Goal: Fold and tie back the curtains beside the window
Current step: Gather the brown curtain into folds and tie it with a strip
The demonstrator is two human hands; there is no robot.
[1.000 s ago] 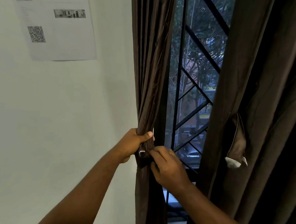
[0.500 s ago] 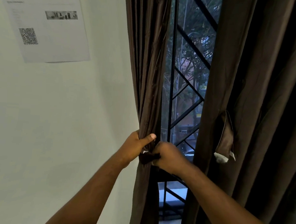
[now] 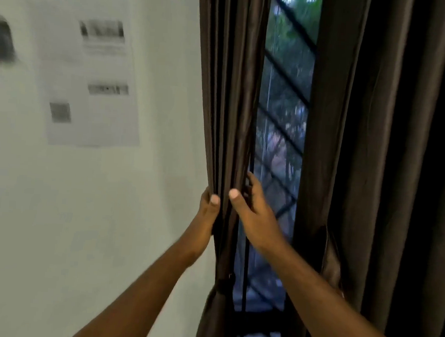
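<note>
The dark brown left curtain [image 3: 227, 89] hangs gathered in pleats beside the window [image 3: 282, 120]. A tie-back band [image 3: 223, 284] cinches it lower down. My left hand [image 3: 207, 214] grips the bundle's left side above the band, thumb on the front. My right hand [image 3: 255, 212] holds the bundle's right edge at the same height, thumb in front and fingers behind the fabric. The right curtain [image 3: 375, 152] hangs loose, with its own tie-back strip [image 3: 332, 263] dangling, partly hidden by my right forearm.
A white wall [image 3: 81, 211] lies to the left with a printed paper sheet [image 3: 96, 80] stuck on it. A black diagonal window grille [image 3: 286, 75] shows between the curtains, with trees outside.
Both hands have left the tie-back band and moved up the left curtain bundle, now holding its pleats above the band. The view has tilted up.
</note>
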